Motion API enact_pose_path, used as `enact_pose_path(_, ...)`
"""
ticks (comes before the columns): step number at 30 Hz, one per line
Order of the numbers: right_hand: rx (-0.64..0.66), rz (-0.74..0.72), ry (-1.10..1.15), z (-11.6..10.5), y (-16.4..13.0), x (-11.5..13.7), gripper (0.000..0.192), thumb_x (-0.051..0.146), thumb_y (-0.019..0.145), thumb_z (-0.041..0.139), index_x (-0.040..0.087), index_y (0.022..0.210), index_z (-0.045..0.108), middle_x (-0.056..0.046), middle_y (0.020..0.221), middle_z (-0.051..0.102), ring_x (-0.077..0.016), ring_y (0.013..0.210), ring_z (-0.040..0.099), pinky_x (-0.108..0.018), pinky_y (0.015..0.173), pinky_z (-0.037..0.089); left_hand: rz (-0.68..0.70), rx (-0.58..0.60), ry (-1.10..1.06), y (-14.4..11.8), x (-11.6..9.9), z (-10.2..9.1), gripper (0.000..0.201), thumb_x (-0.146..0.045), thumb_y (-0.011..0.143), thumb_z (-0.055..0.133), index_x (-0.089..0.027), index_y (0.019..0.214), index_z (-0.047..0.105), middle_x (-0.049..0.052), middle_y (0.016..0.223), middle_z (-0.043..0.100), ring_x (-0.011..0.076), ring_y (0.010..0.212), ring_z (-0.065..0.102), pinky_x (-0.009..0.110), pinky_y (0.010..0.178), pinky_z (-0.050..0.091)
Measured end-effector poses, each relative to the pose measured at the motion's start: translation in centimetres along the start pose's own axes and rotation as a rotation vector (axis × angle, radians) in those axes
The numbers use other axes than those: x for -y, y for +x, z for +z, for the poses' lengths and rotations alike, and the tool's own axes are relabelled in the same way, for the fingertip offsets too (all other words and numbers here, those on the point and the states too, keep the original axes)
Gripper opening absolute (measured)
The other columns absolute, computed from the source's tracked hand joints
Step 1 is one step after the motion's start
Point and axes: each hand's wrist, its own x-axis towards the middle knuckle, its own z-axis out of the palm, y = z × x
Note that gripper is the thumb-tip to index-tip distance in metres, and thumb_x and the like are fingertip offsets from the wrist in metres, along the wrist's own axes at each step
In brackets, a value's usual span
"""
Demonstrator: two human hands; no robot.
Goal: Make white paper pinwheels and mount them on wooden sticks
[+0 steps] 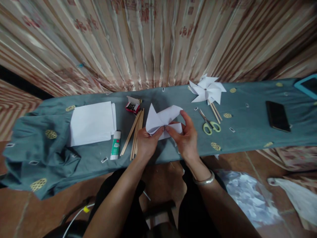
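Left hand (146, 142) and right hand (184, 137) both pinch the folded paper pinwheel (162, 120) at its centre, between them. Uneven pinch pressure could release the gathered corners, letting the blades unfold.

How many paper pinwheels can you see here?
2. One finished pinwheel lies at the table's far edge, above the scissors. A second, half-folded pinwheel is held between the left hand and right hand.

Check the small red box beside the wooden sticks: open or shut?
Open: the small red box has its white flap raised, showing dark contents, beside the wooden sticks.
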Motion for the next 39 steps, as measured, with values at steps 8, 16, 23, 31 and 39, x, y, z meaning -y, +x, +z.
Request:
enact_pose_path(8,0.008,0.01,0.03,-0.06,-0.1,0.57,0.074,0.035,0.069,0.079,0.025,0.134,0.044,0.0,0.088,0.072,-0.0177,0.071,0.067,-0.033,0.064,0.057,0.034,0.019,0.109,0.01,0.17,-0.31,0.022,-0.037,0.068,0.076,-0.019,0.08,0.076,0.003,0.076,0.077,0.023,0.071,0.072,0.031,0.063,0.057)
enact_pose_path(16,0.0,0.016,0.023,-0.19,-0.08,0.96,0.07,0.033,0.068,0.079,0.023,0.13,0.047,0.0,0.087,0.073,-0.0174,0.07,0.068,-0.032,0.063,0.058,0.071,0.054,0.144,-0.17,0.14,-0.32,0.027,-0.039,0.071,0.072,-0.017,0.087,0.075,0.004,0.08,0.077,0.0217,0.074,0.071,0.03,0.065,0.057)
enact_pose_path(23,0.033,-0.004,-0.004,-0.41,0.02,0.66,0.067,0.032,0.07,0.077,0.023,0.129,0.048,0.0,0.088,0.074,-0.0173,0.072,0.068,-0.032,0.066,0.058,0.127,0.054,0.25,-0.32,-0.4,-0.48,0.021,-0.038,0.072,0.069,-0.017,0.076,0.073,0.001,0.069,0.073,0.0182,0.065,0.068,0.026,0.059,0.053)
enact_pose_path(31,0.034,0.039,-0.004,-0.44,-0.09,0.93,0.063,0.03,0.068,0.077,0.023,0.125,0.05,-0.001,0.089,0.074,-0.0186,0.074,0.069,-0.034,0.068,0.058,0.139,0.058,0.33,-0.39,-0.14,-0.79,0.021,-0.04,0.076,0.07,-0.019,0.079,0.074,-0.001,0.069,0.072,0.0164,0.063,0.066,0.024,0.06,0.05)
enact_pose_path(39,0.035,0.04,-0.013,-0.48,-0.04,0.83,0.058,0.031,0.068,0.077,0.023,0.12,0.053,-0.001,0.086,0.073,-0.0173,0.069,0.067,-0.032,0.063,0.057,0.179,0.09,0.332,-0.42,-0.27,-0.82,0.018,-0.038,0.078,0.068,-0.021,0.078,0.075,0.0,0.075,0.074,0.0172,0.069,0.068,0.025,0.064,0.051)
